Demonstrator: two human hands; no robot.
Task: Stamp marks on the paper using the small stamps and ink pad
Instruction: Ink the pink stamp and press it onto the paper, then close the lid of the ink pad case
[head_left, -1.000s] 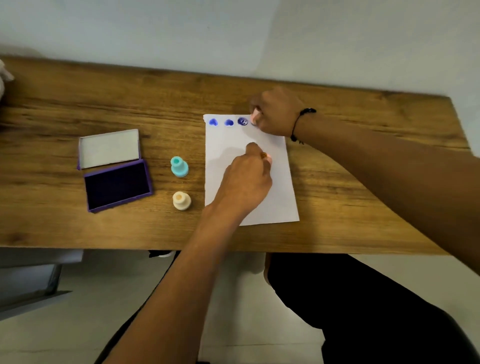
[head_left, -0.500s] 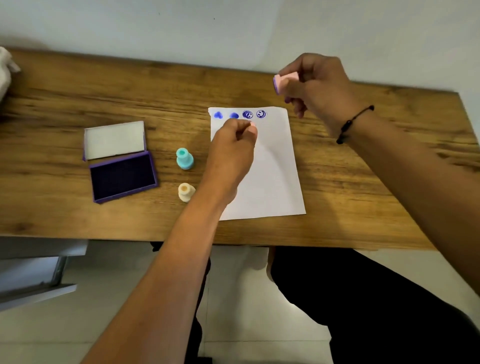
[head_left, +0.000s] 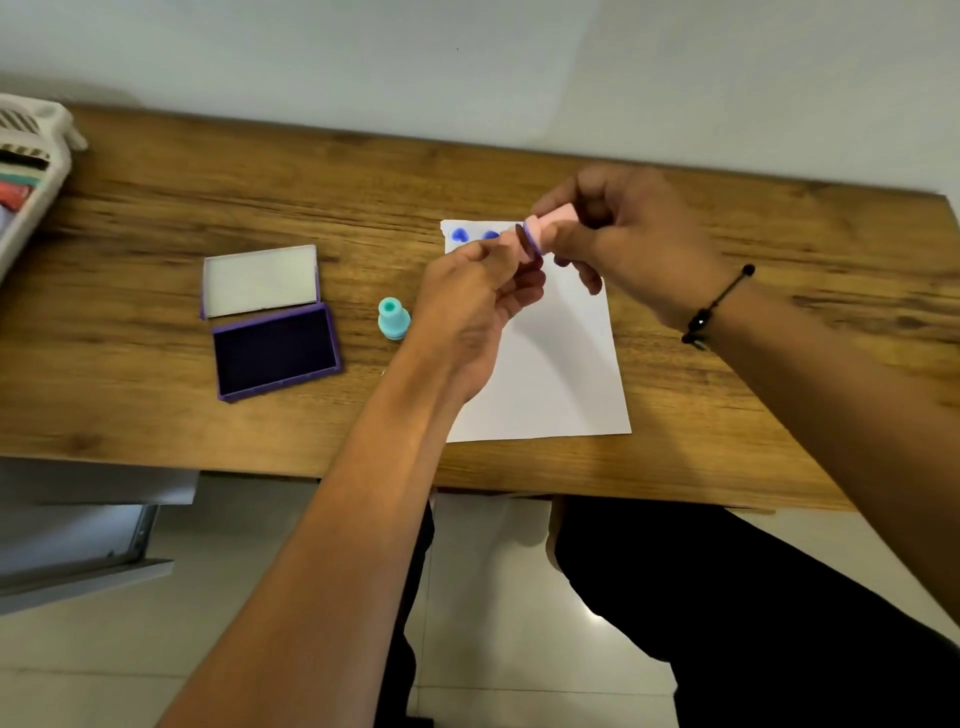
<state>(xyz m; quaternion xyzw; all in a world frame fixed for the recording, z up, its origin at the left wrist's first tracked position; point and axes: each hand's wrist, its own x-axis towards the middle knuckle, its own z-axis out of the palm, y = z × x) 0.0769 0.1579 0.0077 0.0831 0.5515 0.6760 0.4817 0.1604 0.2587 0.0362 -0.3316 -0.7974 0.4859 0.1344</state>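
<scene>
Head view: right hand (head_left: 618, 244) grips the pink stamp (head_left: 545, 231) above the paper (head_left: 561, 364); left hand (head_left: 467, 306) pinches at its inked face. Next likely needs re-inking at the open ink pad (head_left: 275, 353), well left on the worktop (head_left: 156, 208).

Soft, even room light, a pale glare patch on the glossy floor tiles (head_left: 582, 613), faint shadows across the white paper sheet (head_left: 561, 364), both hands motion-blurred, the wooden surface (head_left: 156, 415) bowing at the edges.
</scene>
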